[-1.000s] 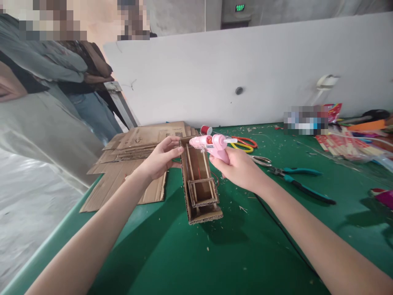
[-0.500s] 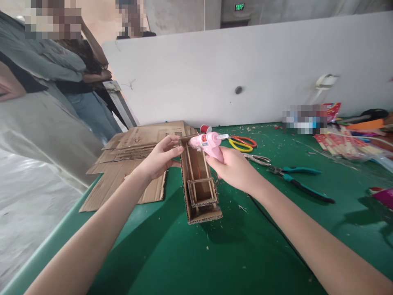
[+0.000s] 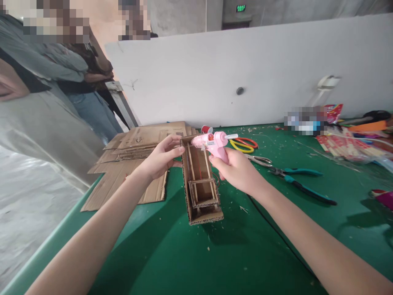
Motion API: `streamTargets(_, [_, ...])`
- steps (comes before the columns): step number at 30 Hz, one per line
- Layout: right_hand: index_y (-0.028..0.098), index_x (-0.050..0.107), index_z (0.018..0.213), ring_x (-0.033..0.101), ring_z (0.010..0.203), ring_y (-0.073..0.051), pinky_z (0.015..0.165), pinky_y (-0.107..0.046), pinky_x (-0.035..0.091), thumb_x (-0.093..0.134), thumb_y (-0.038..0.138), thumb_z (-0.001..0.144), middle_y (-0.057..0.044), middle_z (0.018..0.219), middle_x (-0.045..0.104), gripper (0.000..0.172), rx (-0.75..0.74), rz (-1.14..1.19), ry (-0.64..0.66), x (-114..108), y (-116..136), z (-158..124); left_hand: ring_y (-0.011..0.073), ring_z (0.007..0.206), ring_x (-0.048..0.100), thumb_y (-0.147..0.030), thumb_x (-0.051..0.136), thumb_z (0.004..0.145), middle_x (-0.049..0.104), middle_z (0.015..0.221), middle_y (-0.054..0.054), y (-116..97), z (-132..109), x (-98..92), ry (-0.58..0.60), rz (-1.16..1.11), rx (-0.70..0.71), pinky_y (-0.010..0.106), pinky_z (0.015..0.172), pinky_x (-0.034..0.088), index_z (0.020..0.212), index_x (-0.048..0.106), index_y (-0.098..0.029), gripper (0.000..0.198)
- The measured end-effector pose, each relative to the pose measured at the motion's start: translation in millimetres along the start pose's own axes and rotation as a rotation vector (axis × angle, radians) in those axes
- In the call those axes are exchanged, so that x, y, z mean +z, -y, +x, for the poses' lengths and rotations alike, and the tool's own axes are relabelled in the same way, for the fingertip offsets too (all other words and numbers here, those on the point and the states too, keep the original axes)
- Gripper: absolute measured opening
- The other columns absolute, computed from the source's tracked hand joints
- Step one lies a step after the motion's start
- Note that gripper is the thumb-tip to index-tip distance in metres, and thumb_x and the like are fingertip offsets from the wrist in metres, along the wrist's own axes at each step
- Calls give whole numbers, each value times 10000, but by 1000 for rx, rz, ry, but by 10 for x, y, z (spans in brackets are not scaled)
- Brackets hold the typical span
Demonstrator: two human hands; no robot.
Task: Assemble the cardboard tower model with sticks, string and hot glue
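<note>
In my left hand [image 3: 166,157] is the far left side of a narrow cardboard box [image 3: 186,184], thumb on the rim and fingers behind its wall. Thin wooden sticks [image 3: 208,165] run lengthwise inside it, and a small cardboard frame [image 3: 204,203] sits across its near part. My right hand [image 3: 241,168] is closed around the handle of a pink hot glue gun [image 3: 218,145], a clear glue stick [image 3: 231,136] poking from its back. The gun's nozzle points left at the box's far end; whether the tip touches is unclear.
Flattened cardboard sheets [image 3: 123,172] lie left on the green table [image 3: 153,262]. Right of the box are yellow-and-red-handled scissors [image 3: 242,145], teal pliers [image 3: 302,184] and a black cord [image 3: 276,233]. A red spool [image 3: 206,129] stands behind the gun. People [image 3: 55,82] stand beyond the table's left side.
The glue gun and my right hand have shifted slightly right, moving the nozzle a little along the box's far end. My left hand keeps its hold on the box.
</note>
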State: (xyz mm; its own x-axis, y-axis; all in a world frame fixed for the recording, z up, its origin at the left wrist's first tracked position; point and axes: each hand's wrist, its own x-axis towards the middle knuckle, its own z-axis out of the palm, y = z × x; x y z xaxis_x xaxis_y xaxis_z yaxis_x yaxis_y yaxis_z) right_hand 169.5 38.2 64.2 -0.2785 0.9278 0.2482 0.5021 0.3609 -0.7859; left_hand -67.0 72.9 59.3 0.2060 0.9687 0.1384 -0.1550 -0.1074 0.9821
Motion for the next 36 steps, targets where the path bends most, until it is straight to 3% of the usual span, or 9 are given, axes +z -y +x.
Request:
streamTargets(18, [221,418,677,461,492,-113,514,-309,354,482,387,925,26,533,505,305,-70,-59,-15,-17,81,-46,121,806,596,-317,872,666,595,1026,15,-16,8,5,30,-6,22,209,582,591,1002,622,-234,428])
streamTargets(28, [201,491,769,434,500,-104,522,-302,330,463,319,932,17,603,516,203,-155,-117,-54,31,213,-111,126,814,603,-348,868,672,576,1040,14,-20,23,11,44,23,20,216,561,598,1027,604,-233,457])
streamTargets(36, [226,398,667,432,452,-93,459,-287,317,481,346,925,41,526,487,296,-131,-121,-104,-37,172,-129,108,777,589,-318,862,678,578,993,-4,-25,17,9,36,9,24,186,541,567,1010,600,-231,432])
